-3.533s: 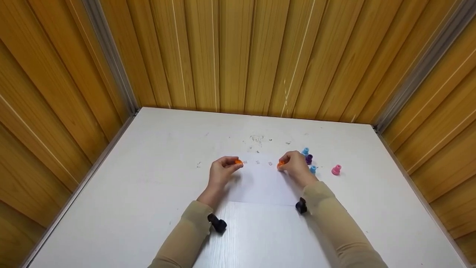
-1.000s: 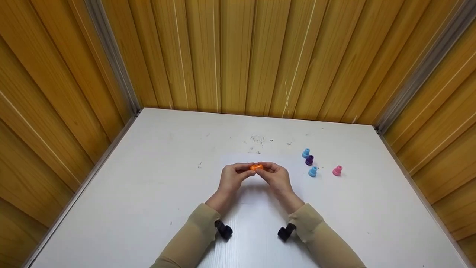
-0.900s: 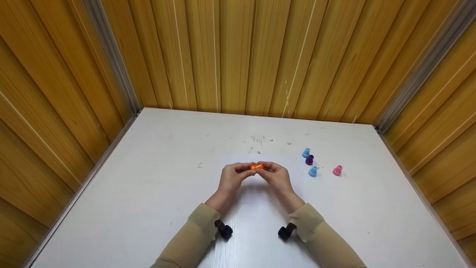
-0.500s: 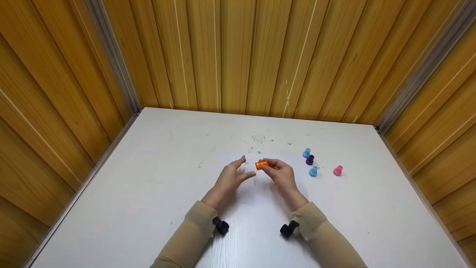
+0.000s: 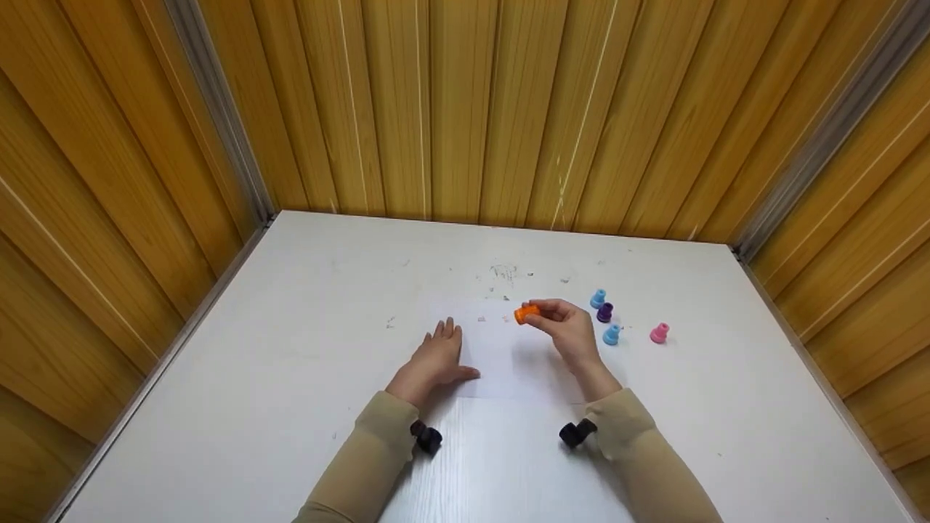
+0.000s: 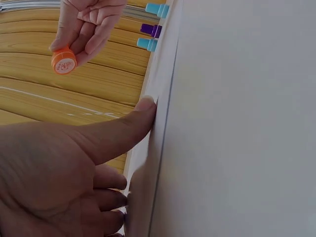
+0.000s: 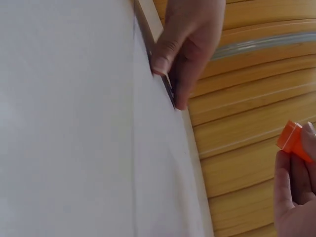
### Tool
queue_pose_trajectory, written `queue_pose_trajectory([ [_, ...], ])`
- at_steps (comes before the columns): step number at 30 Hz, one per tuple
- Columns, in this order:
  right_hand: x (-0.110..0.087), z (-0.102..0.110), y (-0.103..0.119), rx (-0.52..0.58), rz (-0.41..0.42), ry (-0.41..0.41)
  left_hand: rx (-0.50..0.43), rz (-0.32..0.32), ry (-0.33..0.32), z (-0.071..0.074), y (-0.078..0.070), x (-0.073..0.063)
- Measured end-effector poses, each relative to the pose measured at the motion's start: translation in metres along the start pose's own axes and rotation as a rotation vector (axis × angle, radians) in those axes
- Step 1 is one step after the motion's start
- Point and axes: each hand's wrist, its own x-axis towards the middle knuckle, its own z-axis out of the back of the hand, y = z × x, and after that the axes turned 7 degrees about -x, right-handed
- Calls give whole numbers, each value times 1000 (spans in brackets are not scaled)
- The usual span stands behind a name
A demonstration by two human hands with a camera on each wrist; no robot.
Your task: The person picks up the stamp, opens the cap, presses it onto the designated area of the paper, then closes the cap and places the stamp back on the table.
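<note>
My right hand (image 5: 572, 335) pinches an orange stamp (image 5: 526, 314) above the paper, tilted on its side. In the left wrist view, the round end of the stamp (image 6: 64, 62) faces the camera and bears a small printed picture. My left hand (image 5: 434, 360) rests with fingers spread on the left part of the white paper (image 5: 501, 367), its thumb pointing right. Small printed marks (image 5: 481, 319) run along the paper's upper part; the right hand and stamp cover part of that row.
Right of the paper stand two light blue stamps (image 5: 612, 335), a purple stamp (image 5: 604, 312) and, farther right, a pink stamp (image 5: 659, 333). Dark smudges (image 5: 503, 273) mark the white table (image 5: 327, 290) behind the paper. Wood-pattern walls (image 5: 458, 109) enclose the table.
Two orange pieces, one in each hand, were brought together over the paper. The left hand then let go and moved down-left onto the paper; the right hand carried the stamp rightward.
</note>
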Motion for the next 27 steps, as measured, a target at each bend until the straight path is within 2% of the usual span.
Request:
queue_pose_trajectory([
  [8, 3, 62, 23, -181, 85, -9, 4, 12, -2, -1, -3, -1],
  [12, 1, 98, 24, -366, 51, 17, 0, 9, 0, -2, -3, -2],
  [17, -3, 137, 13, -594, -15, 117, -13, 4, 3, -2, -2, -1],
  [21, -2, 154, 0, -695, -34, 172, -2, -10, -3, -1, -2, -2],
  [27, 1, 161, -19, -790, -113, 248, 14, -23, -15, -2, -3, -3],
])
